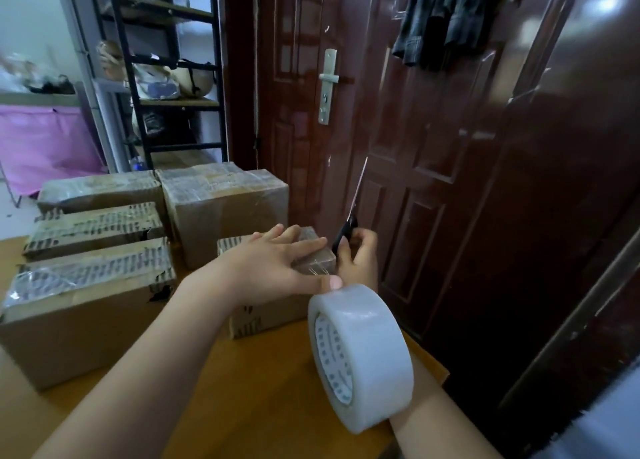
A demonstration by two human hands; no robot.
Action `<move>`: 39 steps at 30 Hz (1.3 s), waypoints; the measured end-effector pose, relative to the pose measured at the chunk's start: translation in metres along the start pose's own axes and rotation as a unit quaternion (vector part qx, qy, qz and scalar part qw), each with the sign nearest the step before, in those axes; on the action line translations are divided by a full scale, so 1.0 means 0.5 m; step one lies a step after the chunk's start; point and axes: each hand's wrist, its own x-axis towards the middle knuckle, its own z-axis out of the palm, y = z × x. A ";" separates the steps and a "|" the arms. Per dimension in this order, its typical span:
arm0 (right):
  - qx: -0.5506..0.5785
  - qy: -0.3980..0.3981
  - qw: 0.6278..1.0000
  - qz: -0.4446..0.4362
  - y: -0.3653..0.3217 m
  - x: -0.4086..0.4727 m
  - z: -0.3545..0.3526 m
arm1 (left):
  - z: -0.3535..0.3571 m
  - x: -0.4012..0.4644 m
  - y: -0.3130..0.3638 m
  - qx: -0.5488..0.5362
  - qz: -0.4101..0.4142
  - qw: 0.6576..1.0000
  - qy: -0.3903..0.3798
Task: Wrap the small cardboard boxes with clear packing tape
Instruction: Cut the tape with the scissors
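Four taped boxes crowd the table beside the door.

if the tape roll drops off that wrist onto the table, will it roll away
Probably. The tape roll is a wide, round ring worn around the right forearm, so landing on edge it could roll toward the table's nearby right edge. Landing flat, it would likely stay. Its thick winding suggests some weight.

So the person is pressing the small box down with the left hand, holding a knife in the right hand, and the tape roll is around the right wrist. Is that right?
Not quite: the head view shows scissors, not a knife, in the right hand, blades pointing up. The rest holds: the left hand presses flat on the small box, and the tape roll sits around the right wrist.
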 end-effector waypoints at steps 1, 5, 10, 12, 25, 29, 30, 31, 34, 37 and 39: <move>-0.001 0.003 1.000 -0.018 -0.002 -0.002 -0.009 | 0.002 0.000 -0.001 0.003 0.000 1.000 0.003; -0.050 -0.007 0.995 -0.081 0.000 0.008 -0.053 | 0.010 0.002 -0.009 0.020 0.007 1.000 0.020; -0.202 -0.012 0.962 -0.182 0.021 0.025 -0.126 | 0.008 0.002 -0.010 0.036 0.009 0.999 0.019; -0.230 0.001 0.942 -0.244 0.034 0.023 -0.145 | 0.008 0.004 -0.012 0.041 0.011 0.999 0.011; -0.228 0.117 0.920 -0.296 0.062 0.013 -0.180 | 0.005 0.003 -0.007 0.019 -0.005 1.000 -0.001; -0.250 0.128 0.930 -0.235 0.063 0.012 -0.184 | 0.005 0.004 -0.007 0.024 -0.007 1.000 -0.004; -0.259 0.122 0.927 -0.242 0.063 0.012 -0.184 | 0.005 0.004 -0.007 0.024 -0.008 1.000 -0.005; -0.268 0.114 0.920 -0.261 0.063 0.012 -0.183 | 0.005 0.004 -0.007 0.025 -0.008 1.000 -0.005; -0.289 0.093 0.904 -0.303 0.065 0.013 -0.177 | 0.005 0.007 -0.007 0.025 -0.006 1.000 -0.001; -0.292 0.101 0.898 -0.312 0.062 0.012 -0.172 | 0.005 0.006 -0.008 0.022 -0.006 1.000 0.002; -0.294 0.103 0.894 -0.322 0.054 0.009 -0.169 | 0.005 0.005 -0.006 0.019 -0.008 1.000 0.002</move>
